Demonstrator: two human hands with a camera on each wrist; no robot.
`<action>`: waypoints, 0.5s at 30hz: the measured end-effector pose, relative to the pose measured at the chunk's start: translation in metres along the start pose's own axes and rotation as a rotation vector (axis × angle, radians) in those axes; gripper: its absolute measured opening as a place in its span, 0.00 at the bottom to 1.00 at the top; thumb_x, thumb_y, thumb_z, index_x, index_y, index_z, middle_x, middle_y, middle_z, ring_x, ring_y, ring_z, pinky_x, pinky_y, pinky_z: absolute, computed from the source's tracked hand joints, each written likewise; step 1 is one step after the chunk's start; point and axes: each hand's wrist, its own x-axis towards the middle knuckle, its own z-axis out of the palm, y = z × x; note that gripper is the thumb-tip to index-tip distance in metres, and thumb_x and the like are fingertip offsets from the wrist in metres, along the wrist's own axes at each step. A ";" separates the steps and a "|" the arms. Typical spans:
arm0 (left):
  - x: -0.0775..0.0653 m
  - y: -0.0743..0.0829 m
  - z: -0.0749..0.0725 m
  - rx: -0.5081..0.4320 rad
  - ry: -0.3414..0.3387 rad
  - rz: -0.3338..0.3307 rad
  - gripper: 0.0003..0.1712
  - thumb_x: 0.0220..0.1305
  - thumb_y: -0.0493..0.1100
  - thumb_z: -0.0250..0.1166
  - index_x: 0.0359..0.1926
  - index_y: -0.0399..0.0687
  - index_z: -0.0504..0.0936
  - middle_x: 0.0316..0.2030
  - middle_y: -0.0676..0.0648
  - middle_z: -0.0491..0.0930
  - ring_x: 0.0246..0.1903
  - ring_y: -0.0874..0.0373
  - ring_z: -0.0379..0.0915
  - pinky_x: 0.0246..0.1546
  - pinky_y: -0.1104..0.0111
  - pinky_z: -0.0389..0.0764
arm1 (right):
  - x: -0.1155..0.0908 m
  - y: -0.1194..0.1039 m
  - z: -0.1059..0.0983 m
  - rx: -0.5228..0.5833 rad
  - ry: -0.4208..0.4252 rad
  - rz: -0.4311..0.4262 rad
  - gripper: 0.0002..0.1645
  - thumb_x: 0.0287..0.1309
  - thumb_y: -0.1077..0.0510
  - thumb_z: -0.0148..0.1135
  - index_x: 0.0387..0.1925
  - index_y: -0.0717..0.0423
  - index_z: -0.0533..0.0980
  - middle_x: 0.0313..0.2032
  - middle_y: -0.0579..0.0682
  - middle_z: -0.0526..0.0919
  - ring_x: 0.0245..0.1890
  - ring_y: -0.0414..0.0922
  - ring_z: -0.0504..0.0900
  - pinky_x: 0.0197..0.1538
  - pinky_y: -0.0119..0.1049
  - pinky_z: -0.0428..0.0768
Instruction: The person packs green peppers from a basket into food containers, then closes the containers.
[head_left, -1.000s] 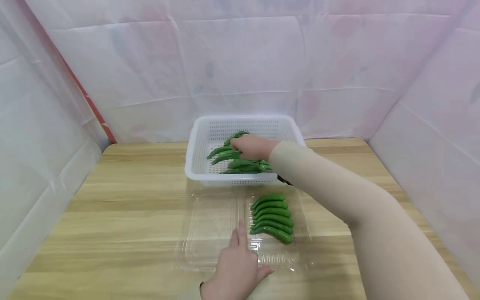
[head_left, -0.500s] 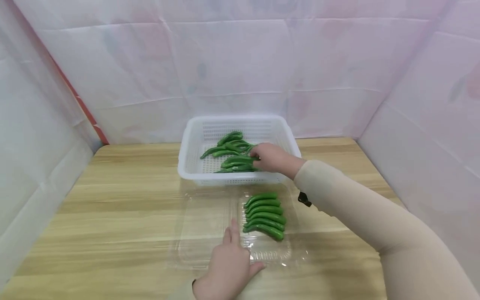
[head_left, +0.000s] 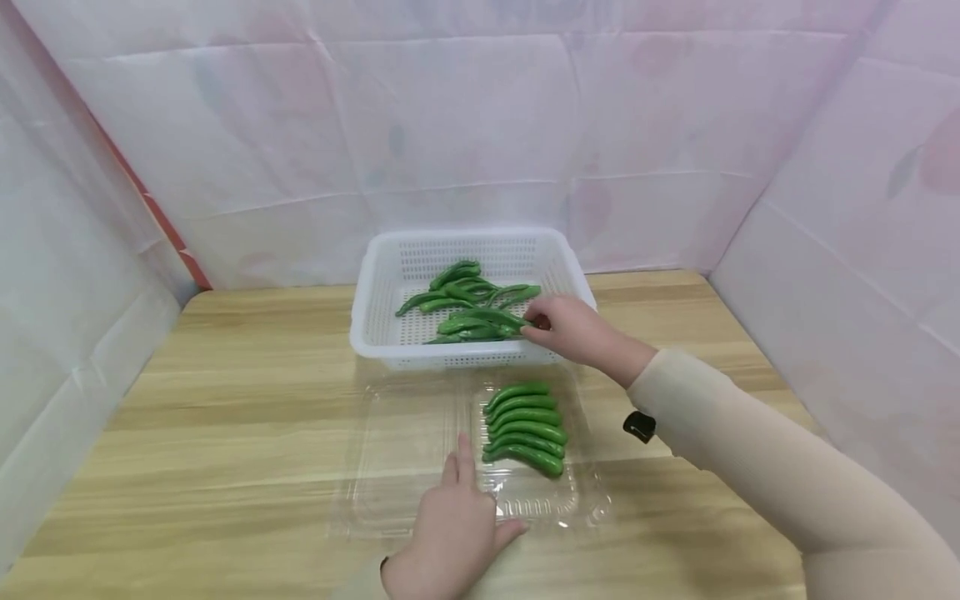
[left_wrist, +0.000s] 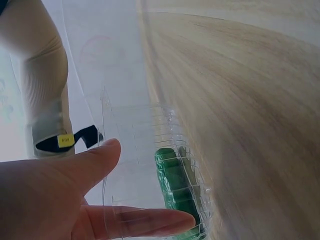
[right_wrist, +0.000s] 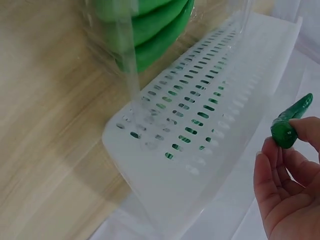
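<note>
At the right end of a white perforated basket (head_left: 360, 325), my right hand (head_left: 581, 333) pinches one green chili pepper (right_wrist: 284, 131) between thumb and fingertips, as the right wrist view shows. More green peppers (head_left: 453, 273) lie loosely heaped in the basket. In front of it lies an opened clear plastic clamshell box (head_left: 405, 467), its right half holding a neat row of several peppers (head_left: 525, 429). My left hand (head_left: 453, 525) rests on the box near its middle fold, index and middle fingers straight, thumb spread. The left wrist view shows the peppers through the clear wall.
Everything stands on a wooden tabletop (head_left: 225, 433). A pale cloth wall (head_left: 465, 117) rises right behind the basket, with further cloth at both sides. A black wrist strap piece (head_left: 640, 427) hangs below the right sleeve.
My right hand has drawn from the basket's middle toward its right end, now holding a pepper. The left hand keeps its place on the box. The head view has shifted slightly.
</note>
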 end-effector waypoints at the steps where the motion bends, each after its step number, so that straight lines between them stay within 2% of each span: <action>1: 0.000 0.000 0.000 0.001 0.008 -0.002 0.38 0.53 0.75 0.52 0.15 0.47 0.83 0.58 0.23 0.62 0.51 0.39 0.72 0.10 0.65 0.74 | -0.003 -0.001 0.000 0.006 0.008 0.000 0.09 0.57 0.59 0.61 0.36 0.63 0.79 0.30 0.50 0.81 0.31 0.43 0.79 0.39 0.41 0.78; 7: -0.001 0.000 0.000 0.006 0.041 -0.011 0.37 0.52 0.75 0.53 0.14 0.48 0.82 0.58 0.23 0.63 0.50 0.39 0.72 0.10 0.65 0.73 | -0.018 -0.003 0.000 0.041 0.014 0.030 0.08 0.56 0.59 0.62 0.34 0.62 0.79 0.28 0.49 0.81 0.30 0.42 0.78 0.37 0.40 0.78; 15: 0.000 0.000 0.001 0.035 0.023 -0.011 0.39 0.53 0.75 0.51 0.12 0.47 0.80 0.59 0.24 0.62 0.50 0.39 0.73 0.08 0.67 0.71 | -0.042 -0.008 0.009 0.077 -0.013 0.054 0.06 0.55 0.61 0.63 0.32 0.61 0.79 0.27 0.47 0.79 0.29 0.41 0.77 0.35 0.36 0.78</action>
